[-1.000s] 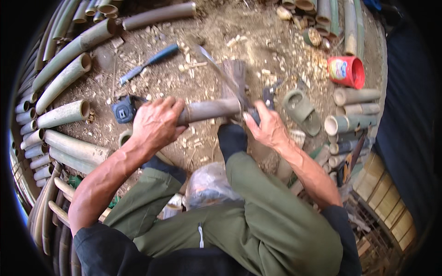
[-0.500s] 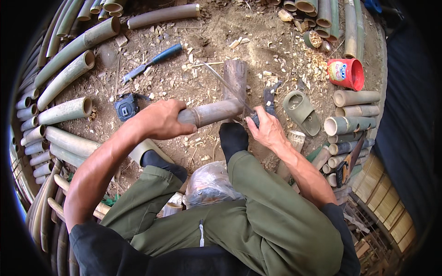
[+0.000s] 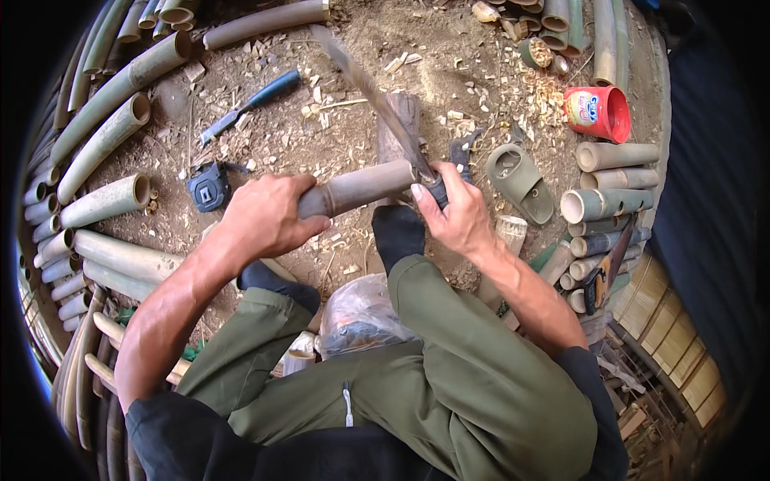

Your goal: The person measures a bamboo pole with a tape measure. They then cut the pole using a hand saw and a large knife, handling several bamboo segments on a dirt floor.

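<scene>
My left hand [image 3: 271, 210] is wrapped round a short bamboo length [image 3: 362, 189], which it holds almost level, its far end up to the right. Closed on the dark handle of a long-bladed knife [image 3: 385, 111], my right hand [image 3: 459, 216] is beside that end. The blade slants up and left, smeared near its tip, and passes close to the bamboo's cut end; whether they touch I cannot tell. Behind the bamboo a wooden block [image 3: 401, 120] is on the dirt, partly hidden by the blade. My dark-socked foot [image 3: 399, 235] is just below the bamboo.
A blue-handled chisel [image 3: 255, 104] and a tape measure [image 3: 209, 187] lie on the chip-strewn dirt at left. To the right are a sandal [image 3: 520, 183], a red tub [image 3: 613, 115], stacked bamboo pieces [image 3: 597, 206] and a handsaw [image 3: 597, 287]. A plastic bag [image 3: 361, 317] sits between my legs.
The knife has swung up and turned, so more of its flat side shows. My right hand has risen slightly, and the bamboo has drawn back a little left, off the block.
</scene>
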A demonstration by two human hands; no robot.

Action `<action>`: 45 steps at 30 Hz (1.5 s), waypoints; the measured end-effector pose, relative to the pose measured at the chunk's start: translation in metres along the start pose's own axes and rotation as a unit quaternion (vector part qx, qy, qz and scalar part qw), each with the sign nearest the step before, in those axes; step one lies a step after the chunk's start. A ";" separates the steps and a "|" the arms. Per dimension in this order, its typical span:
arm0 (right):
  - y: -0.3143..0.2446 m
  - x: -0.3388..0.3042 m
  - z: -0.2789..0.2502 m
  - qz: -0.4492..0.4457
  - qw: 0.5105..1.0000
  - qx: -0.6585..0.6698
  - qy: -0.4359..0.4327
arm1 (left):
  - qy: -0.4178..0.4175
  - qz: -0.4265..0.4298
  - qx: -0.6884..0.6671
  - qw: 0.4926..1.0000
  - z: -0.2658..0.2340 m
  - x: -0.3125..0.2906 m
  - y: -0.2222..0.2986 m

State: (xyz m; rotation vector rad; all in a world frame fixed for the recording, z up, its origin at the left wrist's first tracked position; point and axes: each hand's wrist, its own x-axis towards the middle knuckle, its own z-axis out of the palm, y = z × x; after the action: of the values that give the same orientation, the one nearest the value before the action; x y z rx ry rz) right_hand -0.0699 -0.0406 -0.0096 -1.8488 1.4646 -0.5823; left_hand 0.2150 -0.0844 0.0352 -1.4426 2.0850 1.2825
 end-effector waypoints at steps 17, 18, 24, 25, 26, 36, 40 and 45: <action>0.066 -0.019 0.012 0.149 0.969 -0.155 -0.118 | 0.170 0.100 0.161 0.967 0.022 -0.008 0.001; 0.063 -0.015 0.007 0.146 0.974 -0.121 -0.124 | 0.177 0.101 0.170 0.964 0.026 -0.011 0.000; 0.053 -0.022 0.009 0.161 0.977 -0.080 -0.113 | -0.074 0.008 0.015 0.997 0.002 0.005 -0.007; 0.048 -0.018 0.006 0.163 0.977 -0.085 -0.109 | -0.063 -0.001 0.019 0.998 0.000 0.004 -0.007; 0.040 -0.017 0.004 0.122 0.989 -0.051 -0.072 | -0.053 -0.008 0.023 0.998 -0.001 0.004 -0.005; 0.048 -0.026 0.006 0.144 0.974 -0.135 -0.115 | -0.039 -0.016 -0.010 0.999 -0.008 0.013 -0.003; -0.002 -0.010 -0.005 0.014 1.000 0.007 0.027 | -0.009 -0.018 0.017 1.000 -0.005 0.005 -0.002; 0.045 -0.023 0.011 -0.037 0.991 -0.128 0.010 | 0.030 0.016 0.064 0.997 -0.003 0.005 0.003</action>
State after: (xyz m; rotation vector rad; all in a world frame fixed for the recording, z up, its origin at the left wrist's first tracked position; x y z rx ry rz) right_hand -0.0976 -0.0211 -0.0490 -2.1068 1.5484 -0.4655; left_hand 0.2110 -0.0896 0.0346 -1.4131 2.1941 1.1071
